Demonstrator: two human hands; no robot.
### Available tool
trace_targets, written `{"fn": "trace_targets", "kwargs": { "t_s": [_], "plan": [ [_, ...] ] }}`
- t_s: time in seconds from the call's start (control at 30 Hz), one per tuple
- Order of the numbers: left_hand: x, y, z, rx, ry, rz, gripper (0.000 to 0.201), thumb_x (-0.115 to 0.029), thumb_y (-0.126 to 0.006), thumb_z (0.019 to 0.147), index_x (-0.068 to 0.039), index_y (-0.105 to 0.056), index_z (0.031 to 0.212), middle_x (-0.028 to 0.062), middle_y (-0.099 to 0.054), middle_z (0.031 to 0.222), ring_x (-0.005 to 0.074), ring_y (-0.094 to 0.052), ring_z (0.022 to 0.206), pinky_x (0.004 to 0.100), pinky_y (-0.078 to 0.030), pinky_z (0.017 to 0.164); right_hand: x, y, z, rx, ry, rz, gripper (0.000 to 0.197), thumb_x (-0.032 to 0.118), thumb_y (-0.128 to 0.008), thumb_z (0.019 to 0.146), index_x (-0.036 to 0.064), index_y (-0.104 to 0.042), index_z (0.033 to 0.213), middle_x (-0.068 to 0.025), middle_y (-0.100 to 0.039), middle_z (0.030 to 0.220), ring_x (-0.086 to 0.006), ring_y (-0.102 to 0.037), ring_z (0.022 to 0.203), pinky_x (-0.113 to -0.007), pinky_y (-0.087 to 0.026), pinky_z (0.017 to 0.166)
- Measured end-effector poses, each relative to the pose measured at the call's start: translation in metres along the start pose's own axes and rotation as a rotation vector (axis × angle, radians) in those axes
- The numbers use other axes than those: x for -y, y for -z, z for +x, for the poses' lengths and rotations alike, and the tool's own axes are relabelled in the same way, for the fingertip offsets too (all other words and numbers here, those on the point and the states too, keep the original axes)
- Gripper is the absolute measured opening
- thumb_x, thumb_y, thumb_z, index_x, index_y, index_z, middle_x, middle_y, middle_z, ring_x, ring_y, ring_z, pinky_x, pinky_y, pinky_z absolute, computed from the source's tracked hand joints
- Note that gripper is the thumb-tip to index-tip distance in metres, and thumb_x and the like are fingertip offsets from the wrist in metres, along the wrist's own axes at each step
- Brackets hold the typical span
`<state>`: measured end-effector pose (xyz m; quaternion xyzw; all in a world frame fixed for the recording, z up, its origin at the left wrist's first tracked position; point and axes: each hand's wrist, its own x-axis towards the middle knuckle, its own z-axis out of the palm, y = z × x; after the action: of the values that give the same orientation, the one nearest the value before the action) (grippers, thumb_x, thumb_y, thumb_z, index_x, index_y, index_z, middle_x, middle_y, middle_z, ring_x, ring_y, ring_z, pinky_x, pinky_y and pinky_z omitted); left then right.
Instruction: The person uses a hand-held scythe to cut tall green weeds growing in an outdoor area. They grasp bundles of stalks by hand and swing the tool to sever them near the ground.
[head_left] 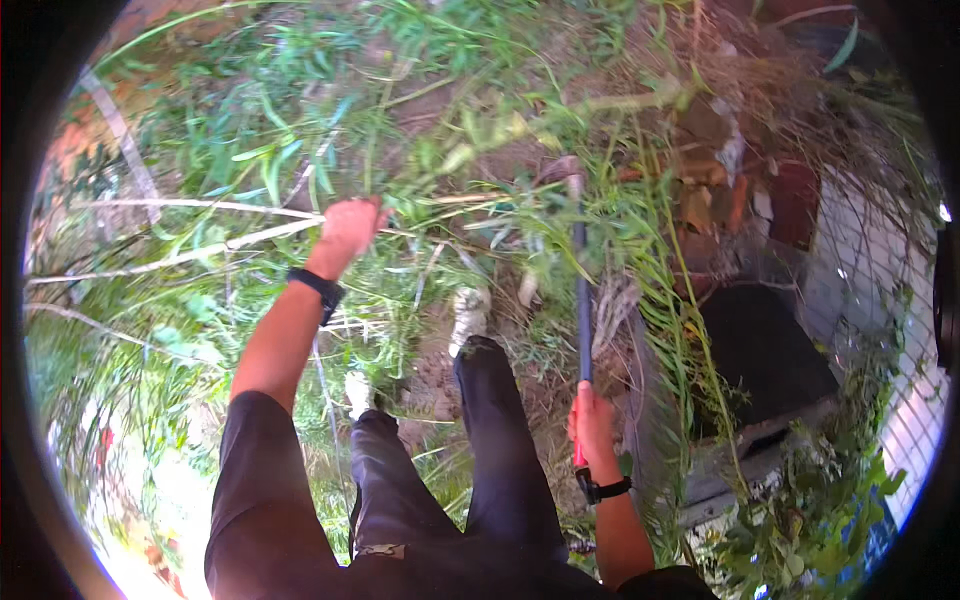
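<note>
My left hand (350,232) is closed around pale, thin branches (240,238), which stick out to the left from the fist. Leafy green stems spread just beyond it. Low on the right, my right hand (594,428) grips the red end of a long-handled tool (583,300) with a dark blue-grey shaft. The shaft points away from me, and its brownish head bends to the left among the weeds. Leaves partly cover that head, so its exact kind is unclear.
Tall weeds (290,60) grow over the ground ahead. To the right are a dark flat panel (762,350), a reddish-brown object (795,205) and a white gridded wall (870,250). Dry brush (770,90) lies at the far right. My shoes (468,315) stand among the plants.
</note>
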<state>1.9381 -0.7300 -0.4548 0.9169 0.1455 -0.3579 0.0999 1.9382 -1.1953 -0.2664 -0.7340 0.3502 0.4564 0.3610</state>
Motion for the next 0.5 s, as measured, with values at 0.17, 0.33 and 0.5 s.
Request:
{"fn": "trace_targets", "kwargs": {
  "t_s": [0.17, 0.33, 0.5],
  "plan": [
    [-0.077, 0.045, -0.060, -0.103, -0.239, -0.117, 0.031, -0.037, -0.055, 0.093, -0.007, -0.062, 0.093, 0.0133, -0.068, 0.073, 0.0314, -0.068, 0.067, 0.0443, -0.054, 0.057, -0.026, 0.019, -0.010, -0.022, 0.079, 0.168, 0.048, 0.052, -0.046, 0.100, 0.0138, -0.043, 0.070, 0.0008, -0.040, 0.051, -0.0108, -0.038, 0.038, -0.026, -0.033, 0.036],
    [-0.127, 0.118, -0.132, -0.133, -0.273, -0.152, 0.023, -0.028, -0.060, 0.094, -0.006, -0.059, 0.101, 0.0067, -0.063, 0.066, 0.0216, -0.064, 0.057, 0.0368, -0.052, 0.047, -0.036, 0.005, -0.076, 0.033, 0.102, 0.188, 0.051, 0.055, -0.046, 0.099, 0.0133, -0.043, 0.070, 0.0006, -0.039, 0.050, -0.0119, -0.038, 0.037, -0.027, -0.032, 0.035],
    [-0.166, 0.159, -0.173, -0.211, -0.329, -0.102, 0.028, -0.029, -0.063, 0.091, -0.006, -0.061, 0.107, 0.0109, -0.067, 0.075, 0.0267, -0.069, 0.069, 0.0401, -0.055, 0.056, -0.027, 0.020, -0.118, -0.006, 0.108, 0.354, 0.051, 0.055, -0.045, 0.099, 0.0117, -0.045, 0.072, -0.0001, -0.039, 0.051, -0.0128, -0.038, 0.037, -0.027, -0.032, 0.035]
  ]
}}
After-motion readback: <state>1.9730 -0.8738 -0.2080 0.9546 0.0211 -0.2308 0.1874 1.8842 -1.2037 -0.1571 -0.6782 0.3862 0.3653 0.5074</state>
